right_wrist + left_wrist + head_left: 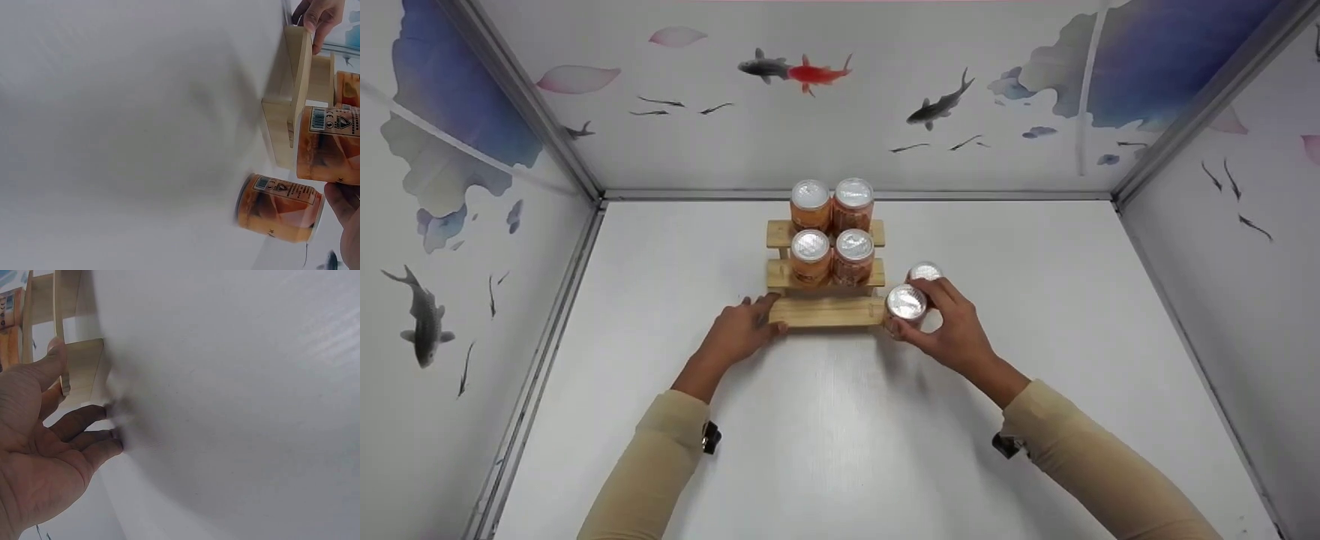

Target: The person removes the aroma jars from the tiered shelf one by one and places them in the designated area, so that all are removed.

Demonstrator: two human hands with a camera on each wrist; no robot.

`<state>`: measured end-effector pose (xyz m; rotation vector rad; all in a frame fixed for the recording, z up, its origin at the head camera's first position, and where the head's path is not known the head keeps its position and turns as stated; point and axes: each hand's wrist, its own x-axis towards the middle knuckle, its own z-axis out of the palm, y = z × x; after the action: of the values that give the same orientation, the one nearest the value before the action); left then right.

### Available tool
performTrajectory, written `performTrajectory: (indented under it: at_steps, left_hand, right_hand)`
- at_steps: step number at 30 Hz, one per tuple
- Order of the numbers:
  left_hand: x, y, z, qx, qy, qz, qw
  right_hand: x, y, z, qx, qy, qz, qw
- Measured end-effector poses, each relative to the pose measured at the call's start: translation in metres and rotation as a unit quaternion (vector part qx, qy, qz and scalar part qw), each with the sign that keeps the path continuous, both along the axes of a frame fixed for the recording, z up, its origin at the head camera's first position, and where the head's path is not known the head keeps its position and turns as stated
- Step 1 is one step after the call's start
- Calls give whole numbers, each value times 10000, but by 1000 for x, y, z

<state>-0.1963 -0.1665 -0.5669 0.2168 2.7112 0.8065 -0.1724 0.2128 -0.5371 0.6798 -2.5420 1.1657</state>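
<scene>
A three-step wooden rack (829, 312) stands on the white table. My left hand (741, 330) pinches the left end of its lowest board, thumb on the board in the left wrist view, the other fingers spread near the tabletop. My right hand (956, 326) grips an orange-labelled can (906, 302) with a silver lid, thumb on the near side. That can is raised beside the right end of the lowest board, as the right wrist view shows. Another such can (280, 207) stands upright on the table, just behind the held one in the head view.
Two cans (811, 259) stand side by side on the middle step, and two more cans (853, 204) on the top step. White panels (840, 135) printed with fish and flowers enclose the table (825, 435) at the back and both sides.
</scene>
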Motion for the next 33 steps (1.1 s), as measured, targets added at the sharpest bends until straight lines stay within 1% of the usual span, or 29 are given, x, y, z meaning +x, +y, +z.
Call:
performTrajectory:
  at_steps: [10, 16, 20, 26, 33]
  left_hand:
    - [0, 0, -2, -45, 9, -12, 10000]
    - [1, -1, 0, -34, 35, -63, 10000]
    - [0, -1, 0, -67, 56, -76, 9999]
    - [-1, -2, -2, -111, 135, -130, 9998]
    - [-1, -3, -6, 50, 222, -119, 9997]
  right_hand:
    - [4, 31, -5, 274, -220, -284, 9990]
    - [4, 53, -10, 441, -243, -513, 9974]
    - [-1, 66, -12, 469, -324, -726, 9957]
    - [-12, 82, -15, 474, -421, -962, 9933]
    - [-26, 89, -15, 549, -519, -1132, 9907]
